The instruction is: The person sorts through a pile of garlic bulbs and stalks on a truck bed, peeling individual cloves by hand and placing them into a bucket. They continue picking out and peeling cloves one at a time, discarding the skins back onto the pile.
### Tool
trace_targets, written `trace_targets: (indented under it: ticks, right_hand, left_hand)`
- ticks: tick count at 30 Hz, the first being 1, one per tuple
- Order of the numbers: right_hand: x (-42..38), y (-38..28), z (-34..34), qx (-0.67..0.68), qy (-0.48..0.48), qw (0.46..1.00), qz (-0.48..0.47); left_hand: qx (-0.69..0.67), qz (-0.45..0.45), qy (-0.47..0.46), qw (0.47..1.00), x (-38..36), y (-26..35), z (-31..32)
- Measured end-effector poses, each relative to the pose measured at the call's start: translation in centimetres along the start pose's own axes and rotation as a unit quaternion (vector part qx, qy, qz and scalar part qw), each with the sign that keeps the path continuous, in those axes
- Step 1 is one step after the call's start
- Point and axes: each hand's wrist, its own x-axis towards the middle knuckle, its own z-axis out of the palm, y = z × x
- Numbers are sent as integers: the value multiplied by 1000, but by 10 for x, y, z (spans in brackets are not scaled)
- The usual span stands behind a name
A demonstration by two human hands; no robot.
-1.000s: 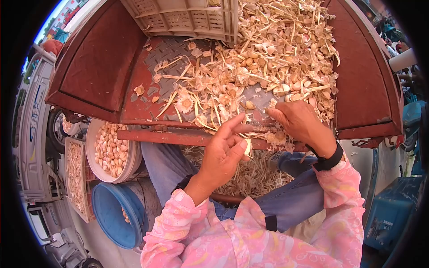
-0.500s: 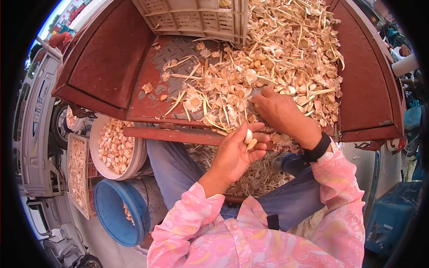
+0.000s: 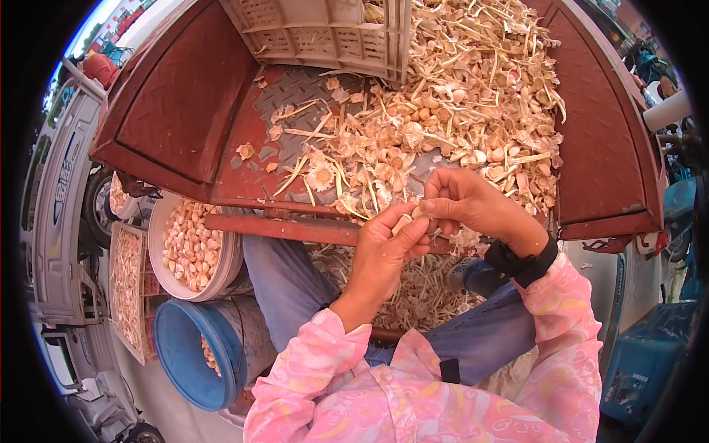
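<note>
My left hand [image 3: 382, 247] is closed around garlic cloves [image 3: 401, 224], in front of the red truck bed's edge. My right hand [image 3: 467, 201] meets it there, thumb and forefinger pinching a small pale piece that looks like a garlic clove [image 3: 419, 212]. The fingers partly hide what lies between the hands. Just beyond them, a heap of garlic cloves, papery skins and dry stalks [image 3: 473, 111] spreads over the red metal bed [image 3: 240, 166].
A white plastic crate [image 3: 317, 40] stands tipped at the back of the bed. To the left are a white bucket of cloves [image 3: 193, 244], a blue bucket [image 3: 177, 354] with some cloves inside, and a crate of garlic [image 3: 129, 288]. A grey vehicle [image 3: 63, 199] stands beyond.
My right hand has lifted from the heap and come toward me, meeting my left hand with a small piece in its pinch. My left fingers have curled further over the cloves.
</note>
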Motion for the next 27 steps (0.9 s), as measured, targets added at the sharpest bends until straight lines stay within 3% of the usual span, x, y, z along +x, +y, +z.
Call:
trace_targets:
  ticks: [3, 4, 6, 9, 16, 19, 22, 25, 26, 27]
  right_hand:
    - [-1, 2, 7, 3, 45, 999, 9]
    - [-5, 0, 9, -101, 53, 992, -50]
    - [-14, -7, 12, -304, 64, 936, -166]
    - [-16, 5, 15, -488, 103, 817, -290]
    - [-24, 5, 30, -666, 123, 698, -233]
    - [-25, 8, 32, -645, 138, 711, -243]
    - [-25, 13, 28, -515, 135, 834, -146]
    - [-19, 11, 19, -498, 179, 837, -142]
    - [-19, 3, 14, -539, 144, 825, -95]
    - [-14, 1, 11, -563, 155, 807, -89]
  left_hand:
    - [-45, -2, 1, 999, 4, -3, -1]
    - [-53, 2, 0, 999, 4, -4, -2]
    - [-72, 12, 2, 997, 6, -8, -4]
    - [-86, 5, 15, 996, 5, -10, -3]
    - [-85, 13, 0, 996, 6, -19, -4]
    - [-44, 22, -8, 999, 3, -22, -5]
    - [-22, 23, -30, 999, -3, -17, -3]
    - [-64, -11, -61, 996, -22, 6, -6]
    - [-83, -25, -62, 994, -39, 19, -16]
    - [-66, 5, -33, 997, -56, 36, -29]
